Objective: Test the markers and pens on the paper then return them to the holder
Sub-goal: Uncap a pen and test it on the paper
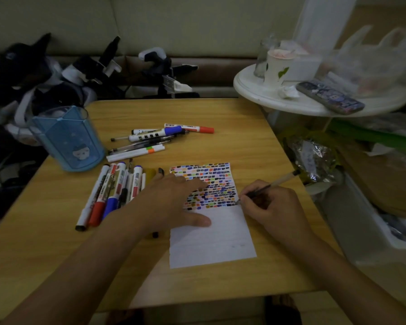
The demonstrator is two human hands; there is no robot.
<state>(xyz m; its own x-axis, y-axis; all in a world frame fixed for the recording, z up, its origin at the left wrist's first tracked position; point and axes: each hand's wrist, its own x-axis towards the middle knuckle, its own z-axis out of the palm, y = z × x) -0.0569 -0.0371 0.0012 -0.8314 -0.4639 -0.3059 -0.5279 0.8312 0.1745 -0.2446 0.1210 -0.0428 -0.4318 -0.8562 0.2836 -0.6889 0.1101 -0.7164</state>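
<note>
- Head view, nearest: a white paper (211, 238) is laid on the wooden table (56, 254); its near half is blank, its far half is filled with rows of small coloured test marks.
- The left hand (171, 202) is laid flat on the paper's left edge, fingers straight and slightly spread, thumb extended along the blank part.
- The right hand (272, 207) is set at the paper's right edge; a pen (267, 187) is pinched between curled fingers and thumb, its tip touching the paper at the end of the lowest row of marks.
- Just left of the paper, a group of markers (110, 193) is laid side by side on the table, partly covered by the left hand.
- Farther back, a second group of pens and markers (155, 137) is scattered on the table, a red-capped one farthest right.
- At the table's far left corner, a blue holder (68, 141) is stood upright; contents cannot be told.
- Beyond, to the right, a white round side table (291, 102) is seen, bearing a paper cup (277, 66) and a phone (329, 97).
</note>
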